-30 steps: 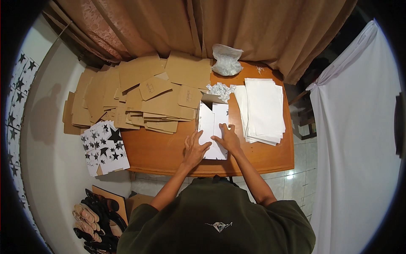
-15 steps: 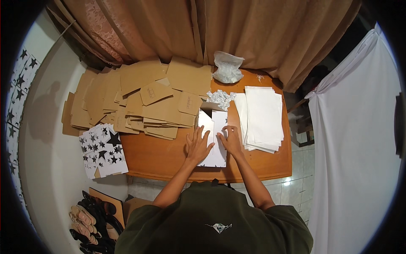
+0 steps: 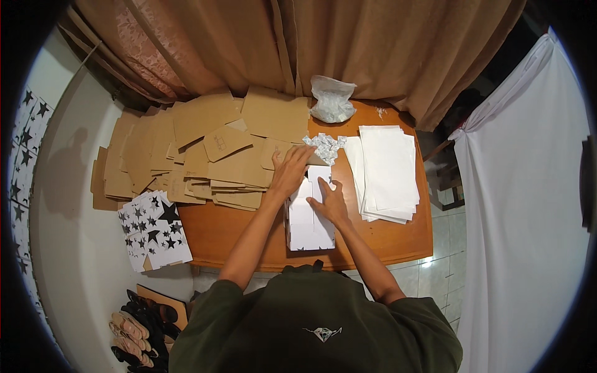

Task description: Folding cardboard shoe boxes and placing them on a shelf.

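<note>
Head view: left hand [image 3: 291, 171], loosely spread, is lying at the flap [image 3: 319, 160], grip unclear; right hand [image 3: 332, 204], half curled, is resting on the box [image 3: 311, 234] beneath it. Closing is seemingly under way, next requiring the flap pressed down.

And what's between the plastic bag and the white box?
In the head view, a heap of small whitish packets lies between the bag and the box.
</note>
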Available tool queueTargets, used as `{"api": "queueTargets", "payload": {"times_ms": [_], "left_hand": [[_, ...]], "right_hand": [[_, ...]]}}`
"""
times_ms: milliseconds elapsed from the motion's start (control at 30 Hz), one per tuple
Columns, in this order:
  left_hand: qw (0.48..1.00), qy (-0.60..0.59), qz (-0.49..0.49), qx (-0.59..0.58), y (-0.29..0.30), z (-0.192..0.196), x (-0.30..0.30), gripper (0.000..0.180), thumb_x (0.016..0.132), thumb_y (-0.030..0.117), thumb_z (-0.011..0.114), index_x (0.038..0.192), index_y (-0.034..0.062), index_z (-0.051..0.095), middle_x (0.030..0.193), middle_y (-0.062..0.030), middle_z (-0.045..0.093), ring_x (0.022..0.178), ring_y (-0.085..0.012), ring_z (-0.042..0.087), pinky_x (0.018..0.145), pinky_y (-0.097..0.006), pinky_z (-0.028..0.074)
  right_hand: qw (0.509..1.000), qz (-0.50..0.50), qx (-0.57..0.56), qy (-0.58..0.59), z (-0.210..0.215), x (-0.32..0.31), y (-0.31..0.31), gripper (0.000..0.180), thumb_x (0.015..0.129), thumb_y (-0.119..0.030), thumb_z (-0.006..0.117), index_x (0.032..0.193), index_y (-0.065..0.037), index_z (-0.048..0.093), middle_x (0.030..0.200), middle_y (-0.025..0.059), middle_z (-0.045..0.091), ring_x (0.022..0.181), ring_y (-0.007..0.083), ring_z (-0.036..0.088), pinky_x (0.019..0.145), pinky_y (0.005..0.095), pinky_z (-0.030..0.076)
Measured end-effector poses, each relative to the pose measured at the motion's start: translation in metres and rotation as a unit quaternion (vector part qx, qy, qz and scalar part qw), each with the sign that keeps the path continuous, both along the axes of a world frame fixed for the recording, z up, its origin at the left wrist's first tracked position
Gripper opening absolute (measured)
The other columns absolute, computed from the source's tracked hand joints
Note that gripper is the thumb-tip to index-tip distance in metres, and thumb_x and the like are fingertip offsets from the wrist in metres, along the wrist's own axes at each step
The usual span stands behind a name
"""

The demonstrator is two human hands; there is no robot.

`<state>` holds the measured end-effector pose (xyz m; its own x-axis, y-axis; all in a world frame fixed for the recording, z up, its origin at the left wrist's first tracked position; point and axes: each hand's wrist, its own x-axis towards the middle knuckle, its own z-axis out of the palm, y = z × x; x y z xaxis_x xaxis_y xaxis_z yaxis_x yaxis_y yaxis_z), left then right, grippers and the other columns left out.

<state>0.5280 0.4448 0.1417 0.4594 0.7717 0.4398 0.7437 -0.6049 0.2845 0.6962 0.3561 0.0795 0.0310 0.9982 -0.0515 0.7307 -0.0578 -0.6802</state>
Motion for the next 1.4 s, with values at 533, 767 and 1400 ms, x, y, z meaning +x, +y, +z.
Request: {"api": "queueTargets", "payload": {"times_ms": [533,767,1400], "left_hand": [[0.99,0.061,-0.029,-0.122,-0.005,-0.016,-0.006,0.03,0.093,0.009,0.058,0.116,0.0204,0.074,0.113,-0.0027,0.07,0.111,-0.0188,0.065,0.107,-0.06,0.026],[0.989,0.068,-0.066,-0.117,-0.027,-0.048,-0.026,0.031,0.096,0.015,0.058,0.121,0.0243,0.075,0.122,-0.0052,0.069,0.121,-0.0229,0.063,0.112,-0.06,0.024],[0.982,0.097,-0.03,-0.156,-0.038,-0.055,-0.025,0.04,0.097,0.006,0.054,0.129,0.0261,0.07,0.135,-0.0038,0.061,0.138,-0.0237,0.05,0.115,-0.066,0.017]], "right_hand": [[0.999,-0.016,-0.027,0.011,-0.011,0.004,-0.004,0.081,0.081,-0.041,0.081,0.15,-0.017,0.048,0.142,0.0346,0.042,0.124,0.0511,0.054,0.102,0.0498,0.05],[0.999,-0.001,-0.025,0.024,-0.008,0.005,-0.003,0.077,0.083,-0.042,0.076,0.15,-0.017,0.048,0.143,0.0355,0.042,0.124,0.0519,0.054,0.102,0.051,0.049],[0.999,-0.002,-0.03,0.031,-0.006,0.003,-0.002,0.075,0.082,-0.037,0.071,0.148,-0.012,0.048,0.14,0.0389,0.043,0.12,0.0543,0.056,0.1,0.0527,0.05]]}}
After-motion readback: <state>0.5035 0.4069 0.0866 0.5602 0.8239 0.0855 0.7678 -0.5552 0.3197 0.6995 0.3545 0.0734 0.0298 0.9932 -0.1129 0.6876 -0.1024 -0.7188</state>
